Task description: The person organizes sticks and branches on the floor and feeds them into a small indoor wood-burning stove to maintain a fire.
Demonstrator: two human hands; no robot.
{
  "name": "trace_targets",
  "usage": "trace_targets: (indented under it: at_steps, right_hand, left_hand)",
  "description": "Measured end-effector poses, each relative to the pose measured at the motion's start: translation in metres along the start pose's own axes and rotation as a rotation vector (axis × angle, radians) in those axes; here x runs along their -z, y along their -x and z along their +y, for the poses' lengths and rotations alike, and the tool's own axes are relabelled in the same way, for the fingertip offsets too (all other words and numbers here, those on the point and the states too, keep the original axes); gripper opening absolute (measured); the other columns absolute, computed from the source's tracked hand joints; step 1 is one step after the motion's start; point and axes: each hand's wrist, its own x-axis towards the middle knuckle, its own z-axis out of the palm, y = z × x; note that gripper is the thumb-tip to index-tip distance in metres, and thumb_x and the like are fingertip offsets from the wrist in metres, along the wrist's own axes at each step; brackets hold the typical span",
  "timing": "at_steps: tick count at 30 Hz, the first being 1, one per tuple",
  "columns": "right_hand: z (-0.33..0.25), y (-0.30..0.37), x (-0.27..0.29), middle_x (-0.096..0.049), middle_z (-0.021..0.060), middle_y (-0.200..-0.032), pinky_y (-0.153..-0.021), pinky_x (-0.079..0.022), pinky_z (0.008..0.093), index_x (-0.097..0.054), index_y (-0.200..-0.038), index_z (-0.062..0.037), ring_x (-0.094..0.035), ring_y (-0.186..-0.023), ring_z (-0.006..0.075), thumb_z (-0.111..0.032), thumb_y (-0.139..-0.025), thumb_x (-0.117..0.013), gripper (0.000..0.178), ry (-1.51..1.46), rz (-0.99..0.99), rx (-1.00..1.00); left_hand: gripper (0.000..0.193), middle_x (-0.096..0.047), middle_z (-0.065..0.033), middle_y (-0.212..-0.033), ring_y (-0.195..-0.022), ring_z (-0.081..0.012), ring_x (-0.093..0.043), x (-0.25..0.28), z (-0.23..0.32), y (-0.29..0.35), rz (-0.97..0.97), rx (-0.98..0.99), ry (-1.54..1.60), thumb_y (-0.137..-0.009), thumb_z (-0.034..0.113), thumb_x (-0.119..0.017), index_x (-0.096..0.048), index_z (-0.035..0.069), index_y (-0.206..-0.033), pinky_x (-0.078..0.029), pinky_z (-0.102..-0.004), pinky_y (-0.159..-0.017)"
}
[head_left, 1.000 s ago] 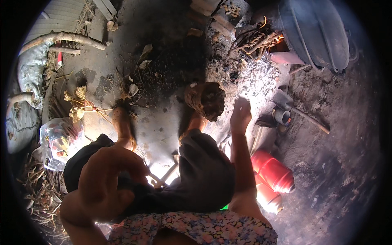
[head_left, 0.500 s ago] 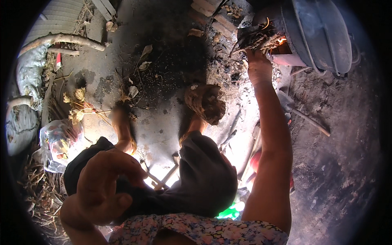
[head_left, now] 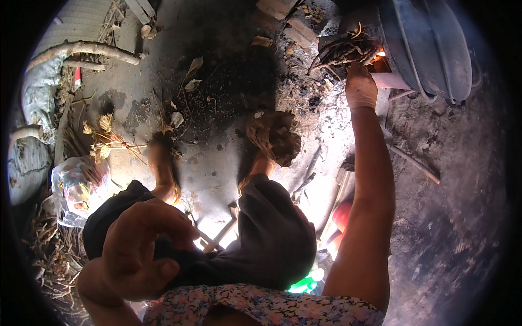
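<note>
My right hand [head_left: 361, 88] reaches out at the upper right, its fingers closed on a bundle of dry twigs and leaves [head_left: 348, 50]. The bundle lies at the mouth of a stove, where an orange flame [head_left: 381, 52] glows. Over the fire sits a large dark metal pot [head_left: 429, 49], with smoke drifting around it. A pale pink piece [head_left: 392, 81] is just under the opening, close to my fingers. My left hand [head_left: 138, 239] hangs over my left thigh, fingers curved and thumb apart, with nothing visible in it.
A stubby piece of wood [head_left: 274, 137] stands by my right foot. Bricks [head_left: 299, 32] and ash lie left of the stove. A wooden-handled tool [head_left: 413, 162] rests right of my forearm. At left are a clear plastic bag [head_left: 81, 190], dried stalks [head_left: 106, 141] and a thick branch [head_left: 87, 50].
My right hand has moved to the right and slightly down, closer beneath the fire opening. The twig bundle has shifted a little right with it. My left hand stays nearly still.
</note>
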Motion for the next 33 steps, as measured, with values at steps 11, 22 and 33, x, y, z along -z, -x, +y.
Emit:
trace_targets:
  at_steps: [11, 22, 33]
  right_hand:
    - [-0.028, 0.015, 0.01, -0.064, 0.0182, -0.091, -0.063, -0.054, 0.043, -0.053, -0.108, -0.0086, -0.065, -0.079, 0.0353, -0.019, -0.086, -0.055, 0.024, -0.121, 0.049, -0.152]
    - [-0.112, 0.14, 0.09, -0.062, 0.0108, -0.073, -0.057, -0.05, 0.0327, -0.055, -0.113, -0.004, -0.062, -0.062, 0.0219, -0.013, -0.089, -0.061, 0.026, -0.887, -0.034, -0.333]
    - [-0.122, 0.107, 0.234, -0.059, 0.0087, -0.099, -0.077, -0.048, 0.0298, -0.053, -0.122, 0.0011, -0.056, -0.081, 0.0156, -0.032, -0.094, -0.051, 0.043, -1.612, -0.141, -0.096]
  left_hand:
    - [0.044, -0.057, -0.0162, -0.1, -0.084, -0.0163, -0.056, 0.007, -0.002, 0.002, 0.006, 0.01, 0.034, -0.082, 0.011, -0.064, -0.045, -0.011, -0.116, -0.046, -0.0277, -0.073]
    - [0.036, -0.057, -0.0134, -0.103, -0.088, -0.0156, -0.057, 0.002, 0.007, 0.014, 0.054, -0.023, 0.011, -0.086, 0.002, -0.057, -0.047, -0.005, -0.12, -0.047, -0.0271, -0.076]
    - [0.028, -0.056, -0.0039, -0.102, -0.096, -0.0123, -0.054, 0.016, -0.015, 0.01, 0.021, -0.25, -0.055, -0.091, 0.015, -0.059, -0.051, 0.005, -0.117, -0.046, -0.0285, -0.084]
